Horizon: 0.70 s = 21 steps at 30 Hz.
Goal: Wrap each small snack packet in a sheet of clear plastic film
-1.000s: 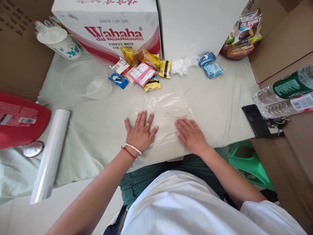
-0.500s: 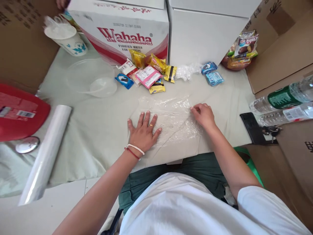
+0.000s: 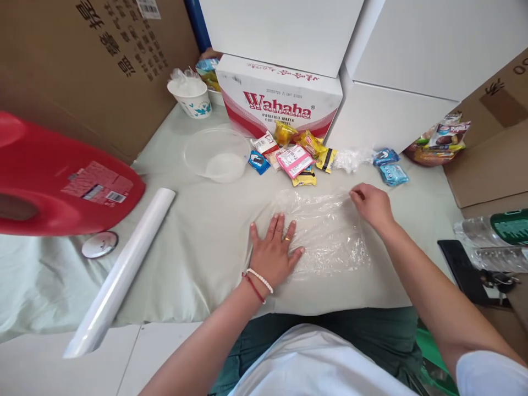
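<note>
A sheet of clear plastic film point(image 3: 330, 242) lies spread and wrinkled on the cloth-covered table point(image 3: 198, 220). My left hand point(image 3: 273, 250) rests flat on the film's left side, fingers spread. At the film's upper right corner, my right hand point(image 3: 373, 206) pinches its edge between thumb and fingers. Just beyond the film sits a pile of wrapped snacks point(image 3: 295, 159). To the right of that pile are crumpled clear plastic point(image 3: 353, 159) and blue snack packets point(image 3: 391, 174). A clear round plastic bowl point(image 3: 216, 146) stands left of the snacks.
At the left lie a roll of clear film point(image 3: 124, 269), a round tin point(image 3: 99, 245) and a red jug point(image 3: 91, 181). A paper cup point(image 3: 192, 96) and a Wahaha carton point(image 3: 284, 104) stand at the back. Bottles point(image 3: 495, 228) and a phone point(image 3: 460, 267) are on the right.
The view has shifted, so everything sits lower and further right. My right hand has drawn the film's upper right corner outward, and the sheet looks flatter. My left hand keeps pressing the left side.
</note>
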Each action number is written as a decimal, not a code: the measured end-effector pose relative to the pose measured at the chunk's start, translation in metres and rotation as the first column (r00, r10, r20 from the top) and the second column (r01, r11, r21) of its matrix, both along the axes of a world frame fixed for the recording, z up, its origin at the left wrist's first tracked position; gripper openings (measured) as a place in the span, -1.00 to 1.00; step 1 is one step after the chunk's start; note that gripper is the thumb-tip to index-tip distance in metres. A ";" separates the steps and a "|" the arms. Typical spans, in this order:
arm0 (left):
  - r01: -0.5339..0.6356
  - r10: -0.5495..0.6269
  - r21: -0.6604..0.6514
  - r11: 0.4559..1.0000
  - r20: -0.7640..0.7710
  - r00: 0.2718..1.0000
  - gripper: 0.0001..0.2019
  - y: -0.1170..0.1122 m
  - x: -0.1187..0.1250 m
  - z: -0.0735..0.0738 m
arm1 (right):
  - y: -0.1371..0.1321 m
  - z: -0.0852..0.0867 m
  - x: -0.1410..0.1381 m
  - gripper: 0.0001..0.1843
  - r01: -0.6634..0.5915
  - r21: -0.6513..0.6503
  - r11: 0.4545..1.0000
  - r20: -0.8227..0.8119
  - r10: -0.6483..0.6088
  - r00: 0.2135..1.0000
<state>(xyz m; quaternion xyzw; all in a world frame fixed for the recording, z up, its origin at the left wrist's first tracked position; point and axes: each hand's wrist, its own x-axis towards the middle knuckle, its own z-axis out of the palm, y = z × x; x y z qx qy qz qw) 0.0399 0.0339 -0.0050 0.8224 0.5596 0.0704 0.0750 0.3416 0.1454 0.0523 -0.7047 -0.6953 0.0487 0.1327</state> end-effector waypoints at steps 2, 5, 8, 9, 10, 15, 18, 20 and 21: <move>0.003 -0.003 -0.003 1.000 0.018 1.000 -0.31 0.000 0.000 0.000 | 0.034 0.013 -0.033 -0.61 -0.239 -0.012 0.971 0.126 0.239 0.963; 0.001 0.000 -0.008 1.000 0.046 0.999 -0.32 0.000 -0.001 0.002 | 0.092 0.022 -0.080 -0.36 -0.543 -0.033 0.839 0.274 0.530 0.802; -0.002 0.002 -0.008 1.000 0.073 0.997 -0.33 -0.001 -0.001 0.003 | 0.147 0.016 -0.107 -0.23 -0.705 -0.121 0.699 0.355 0.693 0.627; -0.002 0.003 -0.007 1.000 0.081 0.997 -0.33 -0.001 -0.001 0.003 | 0.162 0.013 -0.111 -0.21 -0.727 -0.160 0.668 0.366 0.724 0.585; -0.002 0.003 -0.008 1.000 0.088 0.996 -0.33 -0.002 -0.002 0.003 | 0.175 0.009 -0.113 -0.18 -0.739 -0.194 0.645 0.374 0.745 0.552; -0.002 0.003 -0.008 1.000 0.094 0.996 -0.33 -0.001 -0.002 0.004 | 0.194 0.004 -0.108 -0.12 -0.756 -0.212 0.619 0.403 0.760 0.510; -0.007 0.009 -0.017 1.000 0.082 0.997 -0.34 -0.001 -0.001 0.005 | 0.172 0.020 -0.105 -0.12 -0.748 -0.134 0.650 0.392 0.728 0.563; -0.017 0.019 -0.030 0.999 0.074 0.997 -0.34 -0.003 0.001 0.007 | 0.148 0.038 -0.101 -0.11 -0.717 -0.068 0.694 0.380 0.682 0.625; -0.024 0.027 -0.039 0.999 0.070 0.997 -0.34 -0.004 0.003 0.007 | 0.134 0.047 -0.097 -0.11 -0.695 -0.036 0.718 0.373 0.655 0.657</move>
